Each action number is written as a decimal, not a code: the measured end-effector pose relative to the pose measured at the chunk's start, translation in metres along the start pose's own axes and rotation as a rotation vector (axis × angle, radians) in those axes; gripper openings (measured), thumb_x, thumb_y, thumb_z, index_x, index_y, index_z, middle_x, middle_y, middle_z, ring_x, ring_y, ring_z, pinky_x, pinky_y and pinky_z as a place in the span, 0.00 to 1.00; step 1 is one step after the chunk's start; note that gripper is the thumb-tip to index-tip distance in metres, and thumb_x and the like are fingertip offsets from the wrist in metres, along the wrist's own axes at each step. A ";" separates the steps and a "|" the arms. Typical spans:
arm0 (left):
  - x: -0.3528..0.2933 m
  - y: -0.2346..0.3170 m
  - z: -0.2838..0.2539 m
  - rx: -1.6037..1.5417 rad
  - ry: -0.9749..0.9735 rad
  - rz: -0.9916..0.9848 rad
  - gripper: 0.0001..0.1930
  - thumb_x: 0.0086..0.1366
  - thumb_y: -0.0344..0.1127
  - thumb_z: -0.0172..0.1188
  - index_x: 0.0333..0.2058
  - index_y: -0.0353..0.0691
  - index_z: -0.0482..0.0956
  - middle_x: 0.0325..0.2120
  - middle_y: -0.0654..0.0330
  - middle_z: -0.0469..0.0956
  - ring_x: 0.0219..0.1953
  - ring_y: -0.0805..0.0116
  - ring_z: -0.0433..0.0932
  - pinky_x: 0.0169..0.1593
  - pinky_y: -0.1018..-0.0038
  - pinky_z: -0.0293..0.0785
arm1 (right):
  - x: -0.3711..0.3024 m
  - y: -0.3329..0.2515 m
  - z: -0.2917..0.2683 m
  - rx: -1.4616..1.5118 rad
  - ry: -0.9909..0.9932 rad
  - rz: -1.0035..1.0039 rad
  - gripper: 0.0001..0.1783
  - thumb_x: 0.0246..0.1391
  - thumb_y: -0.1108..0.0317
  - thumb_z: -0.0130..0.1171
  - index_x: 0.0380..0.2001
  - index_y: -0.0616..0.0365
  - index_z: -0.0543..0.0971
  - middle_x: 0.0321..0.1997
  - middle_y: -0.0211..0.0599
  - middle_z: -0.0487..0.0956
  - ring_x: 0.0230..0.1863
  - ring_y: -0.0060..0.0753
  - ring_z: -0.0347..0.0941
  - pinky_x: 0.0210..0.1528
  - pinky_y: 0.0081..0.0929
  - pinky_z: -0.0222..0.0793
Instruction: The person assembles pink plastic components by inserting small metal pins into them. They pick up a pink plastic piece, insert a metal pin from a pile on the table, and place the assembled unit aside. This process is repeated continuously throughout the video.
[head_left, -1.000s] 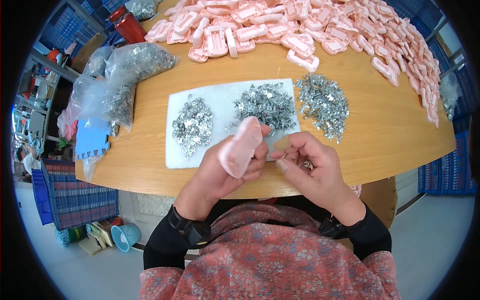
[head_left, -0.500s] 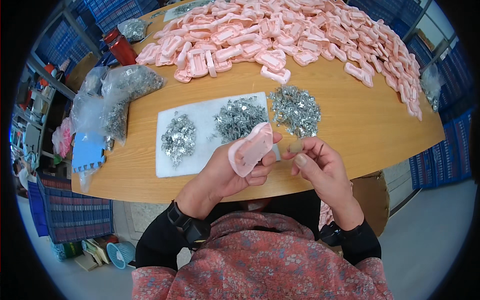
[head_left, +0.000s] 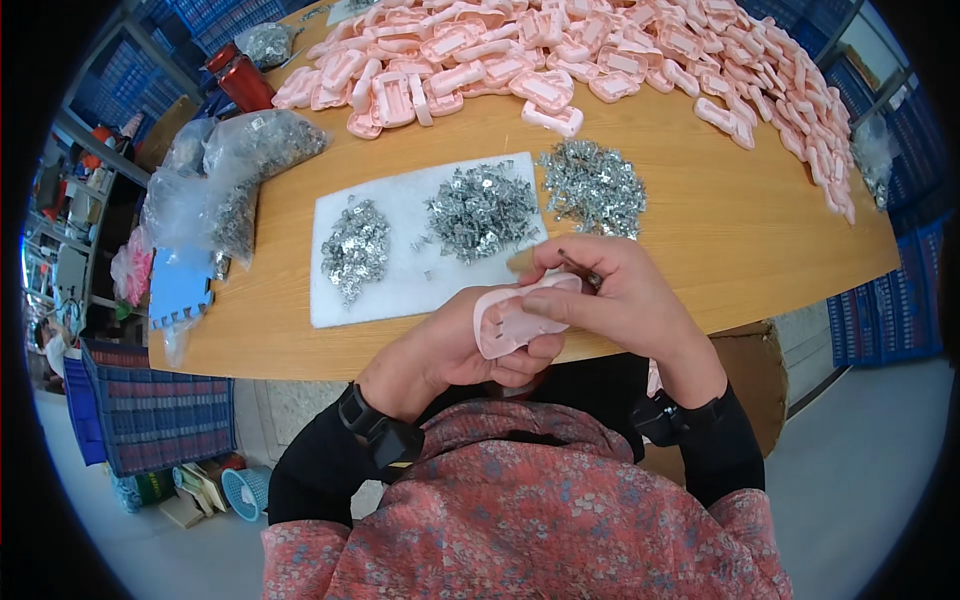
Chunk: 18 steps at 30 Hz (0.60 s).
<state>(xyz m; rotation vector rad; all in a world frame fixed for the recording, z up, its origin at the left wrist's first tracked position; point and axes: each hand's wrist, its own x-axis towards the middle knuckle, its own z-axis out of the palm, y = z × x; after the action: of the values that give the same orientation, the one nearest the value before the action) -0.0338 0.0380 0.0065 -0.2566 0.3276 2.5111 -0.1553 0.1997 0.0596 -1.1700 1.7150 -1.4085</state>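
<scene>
Both hands' grip (head_left: 600, 300) closes round a pink plastic piece (head_left: 512, 318).

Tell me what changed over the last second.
The pink plastic piece dropped from upright to lying low in the left hand, and the right hand closed over its top. Both hands stayed on it; the metal clip piles and white mat didn't move.
</scene>
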 end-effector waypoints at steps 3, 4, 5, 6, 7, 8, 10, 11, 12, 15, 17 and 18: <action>-0.002 0.000 -0.011 0.221 0.042 0.077 0.25 0.74 0.52 0.40 0.54 0.36 0.70 0.33 0.51 0.78 0.24 0.66 0.76 0.24 0.73 0.71 | -0.001 0.004 0.001 0.152 0.067 0.202 0.10 0.57 0.69 0.66 0.39 0.64 0.81 0.34 0.26 0.80 0.34 0.11 0.70 0.36 0.15 0.68; -0.003 0.001 -0.014 0.343 0.063 0.117 0.26 0.75 0.53 0.38 0.54 0.36 0.70 0.36 0.49 0.80 0.27 0.63 0.79 0.27 0.70 0.75 | -0.001 0.007 0.001 0.170 0.102 0.194 0.10 0.57 0.69 0.66 0.38 0.64 0.81 0.33 0.26 0.80 0.33 0.11 0.71 0.35 0.15 0.68; -0.006 0.002 -0.013 0.343 0.114 0.124 0.28 0.75 0.54 0.35 0.55 0.35 0.69 0.38 0.47 0.80 0.31 0.60 0.81 0.31 0.68 0.77 | -0.001 0.012 0.001 0.188 0.137 0.186 0.10 0.58 0.68 0.65 0.37 0.64 0.80 0.31 0.26 0.79 0.32 0.11 0.71 0.34 0.16 0.68; -0.009 0.004 -0.009 0.345 0.163 0.129 0.29 0.76 0.55 0.33 0.56 0.33 0.68 0.40 0.45 0.80 0.34 0.57 0.82 0.34 0.66 0.79 | -0.001 0.016 0.001 0.205 0.174 0.177 0.10 0.59 0.68 0.65 0.36 0.65 0.80 0.30 0.26 0.79 0.31 0.12 0.71 0.33 0.17 0.68; -0.011 0.005 -0.006 0.346 0.212 0.133 0.31 0.76 0.55 0.31 0.56 0.32 0.68 0.43 0.42 0.80 0.37 0.55 0.84 0.38 0.65 0.81 | -0.002 0.019 0.000 0.195 0.199 0.176 0.10 0.59 0.68 0.65 0.35 0.65 0.80 0.30 0.26 0.79 0.31 0.12 0.71 0.33 0.17 0.68; -0.012 0.005 -0.005 0.360 0.230 0.151 0.32 0.77 0.56 0.29 0.57 0.32 0.67 0.43 0.42 0.80 0.38 0.54 0.83 0.40 0.64 0.82 | -0.003 0.022 0.000 0.185 0.223 0.175 0.10 0.59 0.68 0.65 0.34 0.65 0.80 0.30 0.26 0.79 0.31 0.12 0.70 0.33 0.16 0.68; -0.015 0.008 0.000 0.392 0.274 0.191 0.34 0.77 0.57 0.25 0.58 0.31 0.67 0.43 0.42 0.80 0.40 0.52 0.83 0.44 0.63 0.82 | -0.004 0.024 -0.001 0.160 0.249 0.166 0.10 0.59 0.68 0.65 0.33 0.66 0.79 0.29 0.27 0.79 0.31 0.12 0.70 0.33 0.16 0.67; -0.016 0.008 0.004 0.426 0.303 0.196 0.34 0.77 0.57 0.24 0.58 0.31 0.67 0.43 0.42 0.80 0.41 0.52 0.83 0.45 0.62 0.82 | -0.006 0.025 -0.002 0.141 0.255 0.162 0.10 0.59 0.68 0.65 0.33 0.66 0.79 0.29 0.27 0.79 0.31 0.12 0.70 0.33 0.16 0.67; -0.016 0.009 0.007 0.459 0.331 0.204 0.35 0.77 0.57 0.23 0.58 0.31 0.66 0.44 0.42 0.80 0.42 0.52 0.83 0.45 0.62 0.81 | -0.007 0.027 -0.004 0.121 0.259 0.157 0.10 0.59 0.68 0.64 0.33 0.66 0.79 0.29 0.27 0.79 0.31 0.12 0.70 0.33 0.16 0.67; -0.015 0.012 0.015 0.525 0.399 0.221 0.36 0.77 0.58 0.24 0.58 0.31 0.67 0.43 0.42 0.80 0.41 0.53 0.83 0.44 0.62 0.81 | -0.013 0.028 -0.005 0.138 0.316 0.175 0.10 0.58 0.68 0.65 0.33 0.65 0.79 0.29 0.26 0.78 0.31 0.12 0.70 0.33 0.16 0.67; -0.017 0.016 0.020 0.619 0.442 0.223 0.35 0.77 0.58 0.27 0.57 0.31 0.68 0.41 0.45 0.80 0.39 0.56 0.83 0.44 0.64 0.81 | -0.024 0.030 -0.012 0.085 0.335 0.187 0.09 0.57 0.68 0.66 0.32 0.63 0.79 0.29 0.25 0.78 0.32 0.13 0.70 0.33 0.17 0.66; -0.019 0.021 0.022 0.700 0.460 0.226 0.33 0.77 0.56 0.29 0.56 0.30 0.69 0.40 0.47 0.80 0.38 0.58 0.82 0.43 0.65 0.81 | -0.031 0.030 -0.017 0.054 0.346 0.187 0.09 0.56 0.68 0.66 0.32 0.63 0.79 0.29 0.24 0.77 0.32 0.13 0.69 0.34 0.17 0.66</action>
<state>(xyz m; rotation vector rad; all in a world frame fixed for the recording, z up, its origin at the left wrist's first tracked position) -0.0331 0.0173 0.0359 -0.5255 1.4427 2.3453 -0.1648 0.2356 0.0323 -0.7444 1.9479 -1.5956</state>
